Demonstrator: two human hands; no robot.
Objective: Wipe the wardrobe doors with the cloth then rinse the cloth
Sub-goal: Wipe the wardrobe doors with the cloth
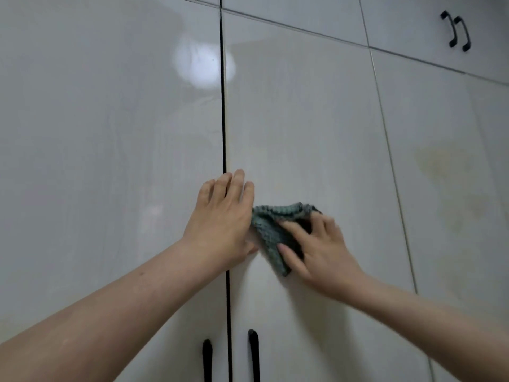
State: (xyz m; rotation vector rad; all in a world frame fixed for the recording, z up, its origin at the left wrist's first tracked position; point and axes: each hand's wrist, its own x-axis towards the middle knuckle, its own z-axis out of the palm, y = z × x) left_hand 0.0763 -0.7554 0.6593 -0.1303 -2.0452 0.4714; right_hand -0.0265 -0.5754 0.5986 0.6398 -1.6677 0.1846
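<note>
Here, both hands flat: right hand (pixel 316 244) on cloth (pixel 272 232), left hand (pixel 220 216) on wardrobe door (pixel 303 119).

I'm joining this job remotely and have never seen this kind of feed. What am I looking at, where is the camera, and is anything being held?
There is no machine here: these are a person's two bare arms, filmed by a wide-angle camera on their head. They face glossy white wardrobe doors with black handles. The left hand lies flat across the dark gap between two doors. The right hand presses a grey-green cloth against the door with spread fingers.
</note>
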